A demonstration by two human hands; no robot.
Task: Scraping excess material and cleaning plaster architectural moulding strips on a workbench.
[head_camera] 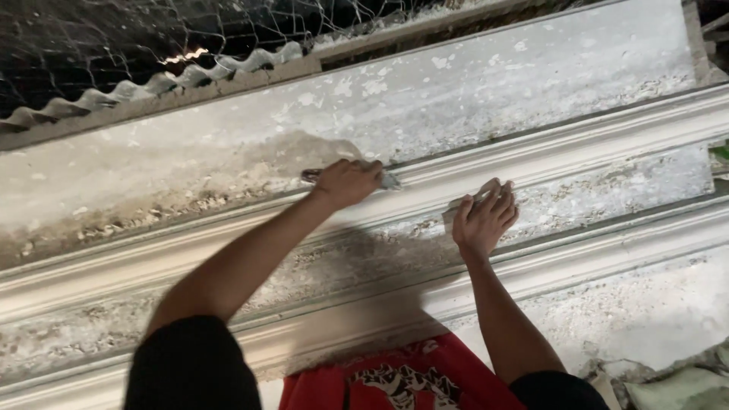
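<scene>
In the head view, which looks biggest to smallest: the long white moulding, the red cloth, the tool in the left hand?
1. Long white moulding
2. Red cloth, though it is nearer the camera
3. Tool in the left hand

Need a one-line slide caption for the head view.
Left hand holds a flat tool on a long white plaster moulding; right hand grips a small block.

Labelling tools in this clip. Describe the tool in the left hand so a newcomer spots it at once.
Start at the long white moulded plaster strips running across the frame. On the upper strip, the left hand grips a slim metal tool; its handle end pokes out left of the fist, its tip right. Unlike the pale flat piece under the right hand, it is thin, greyish and blade-like.
</scene>
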